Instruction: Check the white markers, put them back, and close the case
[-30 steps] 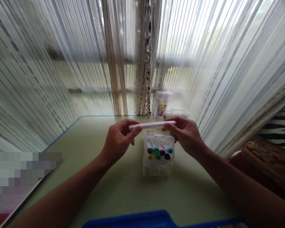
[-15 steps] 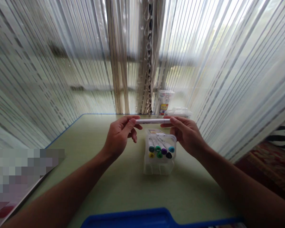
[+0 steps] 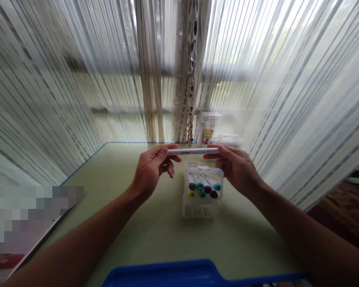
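Observation:
A white marker (image 3: 193, 151) is held level above the pale green table (image 3: 131, 207), one end pinched in my left hand (image 3: 152, 172) and the other end in my right hand (image 3: 237, 167). Both hands have their fingers closed on it. Just below, on the table, stands a clear plastic box (image 3: 202, 190) with several markers lying in it, their coloured caps facing me: teal, green, purple, yellow, black.
A clear container with a yellow and red label (image 3: 207, 128) and a low clear box (image 3: 227, 140) sit at the table's far edge against the striped curtains. A blue tray rim (image 3: 167, 274) lies at the near edge. A blurred patch covers the lower left.
The marker and both hands have shifted slightly right and up in view. The red end seen by my left fingers a second ago no longer shows.

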Demonstrator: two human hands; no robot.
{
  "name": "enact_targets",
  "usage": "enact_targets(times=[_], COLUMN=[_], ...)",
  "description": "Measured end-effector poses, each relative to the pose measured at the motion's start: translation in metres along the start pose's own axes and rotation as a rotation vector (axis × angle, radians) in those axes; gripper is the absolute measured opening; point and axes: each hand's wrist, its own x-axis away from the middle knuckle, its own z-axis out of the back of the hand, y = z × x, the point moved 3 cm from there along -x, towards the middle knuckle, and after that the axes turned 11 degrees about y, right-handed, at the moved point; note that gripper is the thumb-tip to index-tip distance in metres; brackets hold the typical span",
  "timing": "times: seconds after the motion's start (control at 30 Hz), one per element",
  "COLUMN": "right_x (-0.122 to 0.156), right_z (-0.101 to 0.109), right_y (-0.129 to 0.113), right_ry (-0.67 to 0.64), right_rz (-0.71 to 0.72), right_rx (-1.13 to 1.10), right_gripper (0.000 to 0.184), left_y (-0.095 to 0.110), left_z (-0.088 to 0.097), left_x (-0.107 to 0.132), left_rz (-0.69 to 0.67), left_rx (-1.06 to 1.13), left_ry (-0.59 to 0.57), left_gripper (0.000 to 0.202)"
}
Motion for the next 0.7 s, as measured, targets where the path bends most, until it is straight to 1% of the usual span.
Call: enact_targets(times=[0.5,0.7], right_x=[0.0004,0.0003], right_z=[0.0002,0.0001], right_y=[0.0,0.0], right_ry=[0.013,0.006], right_rz=[-0.011,0.009], right_rx=[0.013,0.032], right_gripper=[0.029,0.027], left_y=[0.0012,0.0004], left_z=[-0.0004,-0.0005], left_x=[0.0002,-0.0008], left_rz=[0.009,-0.011], left_rx=[0.006,-0.052], left_ry=[0.012,0.018], left_gripper=[0.03,0.028])
